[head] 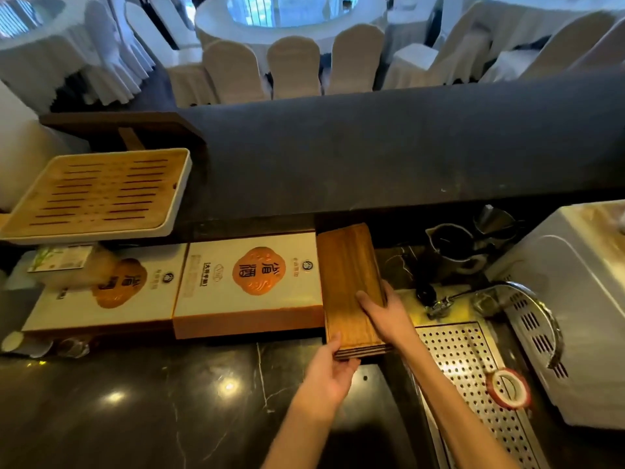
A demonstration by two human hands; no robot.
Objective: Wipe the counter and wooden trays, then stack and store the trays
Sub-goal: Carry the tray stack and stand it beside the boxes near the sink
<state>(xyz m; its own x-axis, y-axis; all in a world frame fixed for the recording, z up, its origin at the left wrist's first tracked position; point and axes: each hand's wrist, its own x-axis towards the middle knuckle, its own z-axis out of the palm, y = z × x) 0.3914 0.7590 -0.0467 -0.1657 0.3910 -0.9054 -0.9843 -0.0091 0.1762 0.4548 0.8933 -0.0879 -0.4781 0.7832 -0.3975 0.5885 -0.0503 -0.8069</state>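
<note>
A stack of brown wooden trays [348, 275] lies lengthwise on the dark counter [169, 401], right beside the white and orange gift boxes. My left hand [329, 374] grips the stack's near end from below and the left. My right hand [382, 313] lies on top of the stack, fingers over its right edge. A slatted bamboo tray [101, 194] in a white frame sits raised at the left, on the upper ledge.
Two white and orange gift boxes [250, 282] lie left of the stack. A perforated metal drain panel [473, 377] with a red tape roll [509, 387] is at the right, beside a white appliance [575, 316]. Dark pitchers [453, 245] stand behind the panel.
</note>
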